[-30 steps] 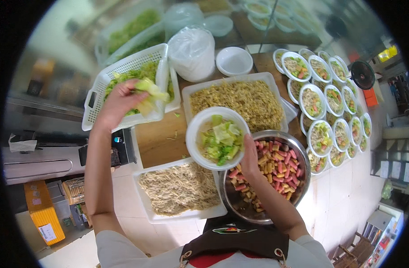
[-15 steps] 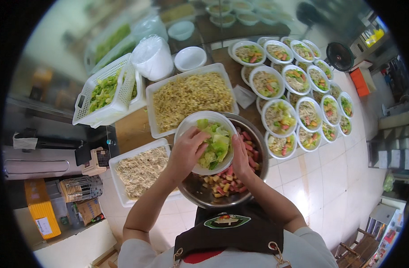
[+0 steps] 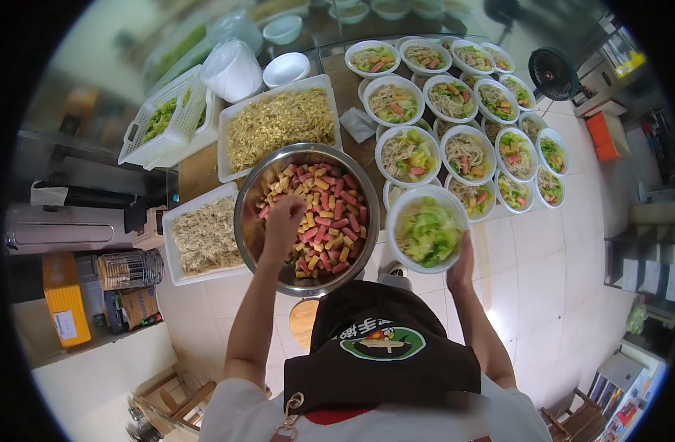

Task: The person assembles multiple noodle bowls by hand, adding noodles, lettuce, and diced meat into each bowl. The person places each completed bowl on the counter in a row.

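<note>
My right hand (image 3: pixel 462 267) grips the right rim and side of a round white bowl (image 3: pixel 455 202), which is slightly tilted. Chopped green lettuce (image 3: pixel 430 232) fills it, with some paler food under the leaves at its left side. My left hand (image 3: pixel 284 218) reaches into a large steel mixing bowl (image 3: pixel 241 221), its fingers curled down at the diced pieces (image 3: pixel 330 214). Those are pink sausage-like chunks and yellow-brown cubes. Whatever lies between the left fingertips is hidden.
Stacked white bowls of filled salad (image 3: pixel 462 151) crowd the table's right. Left and behind stand a tray of yellowish sprouts (image 3: pixel 278 129), a tray of pale shreds (image 3: pixel 205 234), a white lettuce basket (image 3: pixel 149 151) and bagged bowls (image 3: pixel 233 70). A fan (image 3: pixel 552 74) stands at far right.
The white lettuce bowl has moved right, off the steel bowl, in my right hand. My left hand has left the lettuce and dropped into the diced pieces. The whole view has shifted.
</note>
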{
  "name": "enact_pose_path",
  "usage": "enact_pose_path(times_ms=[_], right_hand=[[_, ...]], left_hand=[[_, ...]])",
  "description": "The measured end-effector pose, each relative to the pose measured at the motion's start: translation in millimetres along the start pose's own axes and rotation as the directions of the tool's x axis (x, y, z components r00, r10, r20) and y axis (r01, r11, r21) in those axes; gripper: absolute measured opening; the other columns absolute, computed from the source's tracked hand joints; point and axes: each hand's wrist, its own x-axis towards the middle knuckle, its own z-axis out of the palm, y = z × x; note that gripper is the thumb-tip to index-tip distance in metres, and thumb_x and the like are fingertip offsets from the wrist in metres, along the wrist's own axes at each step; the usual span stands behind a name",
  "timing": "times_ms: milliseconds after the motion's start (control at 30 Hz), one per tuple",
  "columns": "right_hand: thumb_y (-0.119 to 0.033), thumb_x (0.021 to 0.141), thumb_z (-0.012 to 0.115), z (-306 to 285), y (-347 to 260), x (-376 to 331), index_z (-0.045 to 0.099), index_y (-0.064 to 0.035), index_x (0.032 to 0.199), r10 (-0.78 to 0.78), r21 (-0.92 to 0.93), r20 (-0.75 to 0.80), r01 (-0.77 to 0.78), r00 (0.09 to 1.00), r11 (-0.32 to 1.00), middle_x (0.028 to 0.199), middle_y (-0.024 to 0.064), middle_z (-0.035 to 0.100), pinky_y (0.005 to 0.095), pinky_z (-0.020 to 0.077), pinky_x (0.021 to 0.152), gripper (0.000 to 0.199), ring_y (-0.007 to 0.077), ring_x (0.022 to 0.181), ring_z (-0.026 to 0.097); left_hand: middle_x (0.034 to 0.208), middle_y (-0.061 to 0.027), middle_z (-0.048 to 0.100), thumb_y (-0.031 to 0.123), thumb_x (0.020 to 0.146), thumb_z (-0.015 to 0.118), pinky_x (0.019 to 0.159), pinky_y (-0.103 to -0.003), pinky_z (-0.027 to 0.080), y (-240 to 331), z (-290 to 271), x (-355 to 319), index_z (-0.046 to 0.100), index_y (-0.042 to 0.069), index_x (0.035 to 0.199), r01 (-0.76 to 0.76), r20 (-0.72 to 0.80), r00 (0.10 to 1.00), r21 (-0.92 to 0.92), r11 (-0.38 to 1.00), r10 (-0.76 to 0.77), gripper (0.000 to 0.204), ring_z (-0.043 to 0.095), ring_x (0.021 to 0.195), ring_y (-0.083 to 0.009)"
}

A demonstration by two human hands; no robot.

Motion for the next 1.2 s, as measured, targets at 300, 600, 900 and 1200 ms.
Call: enact_pose_path(times_ms=[300, 600, 900, 1200], right_hand=[[-0.043, 0.097, 0.03, 0, -39, 3, 0.031, 0.0005, 0.135, 0.059, -0.021, -0.119, -0.062, 0.991, 0.998, 0.133, 0.0136, 0.041, 0.0341, 0.0339, 0.101, 0.058, 0.0224, 0.122, 0.041], [-0.043, 0.097, 0.03, 49, -55, 30, 0.028, -0.001, 0.137, 0.058, -0.071, -0.07, -0.063, 0.996, 0.996, 0.135, 0.0128, 0.039, 0.0348, 0.0335, 0.102, 0.058, 0.0227, 0.123, 0.041], [-0.04, 0.098, 0.028, 62, -59, 52, 0.033, 0.0024, 0.134, 0.071, -0.087, 0.009, -0.07, 0.997, 0.994, 0.131, 0.015, 0.042, 0.034, 0.0347, 0.1, 0.056, 0.023, 0.119, 0.043], [-0.04, 0.097, 0.032, 32, -89, 94, 0.032, -0.0003, 0.135, 0.125, -0.158, 0.102, -0.108, 0.987, 0.982, 0.132, 0.0136, 0.043, 0.0345, 0.0346, 0.101, 0.055, 0.0226, 0.12, 0.044]], left_hand=[[0.102, -0.0141, 0.051, 0.009, 0.082, 0.056, 0.075, -0.042, 0.046, -71, 71, -52, 0.049, 0.007, 0.105, 0.106, 0.016, 0.994, 0.047, 0.993, -0.107, 0.024, 0.055, 0.089, -0.0372], [0.114, -0.0179, 0.048, 0.01, 0.079, 0.061, 0.073, -0.042, 0.048, -83, 65, -12, 0.048, 0.007, 0.105, 0.114, 0.076, 0.987, 0.265, 0.957, -0.138, 0.03, 0.056, 0.095, -0.0343], [0.109, -0.0174, 0.052, 0.012, 0.08, 0.057, 0.072, -0.039, 0.047, -53, 46, 23, 0.046, 0.007, 0.113, 0.328, 0.064, 0.944, -0.116, 0.937, -0.323, 0.035, 0.059, 0.08, -0.0299], [0.1, -0.0153, 0.057, 0.015, 0.081, 0.057, 0.071, -0.04, 0.048, -52, 90, 59, 0.053, 0.006, 0.109, 0.309, 0.02, 0.95, 0.074, 0.948, -0.312, 0.03, 0.059, 0.085, -0.0323]])
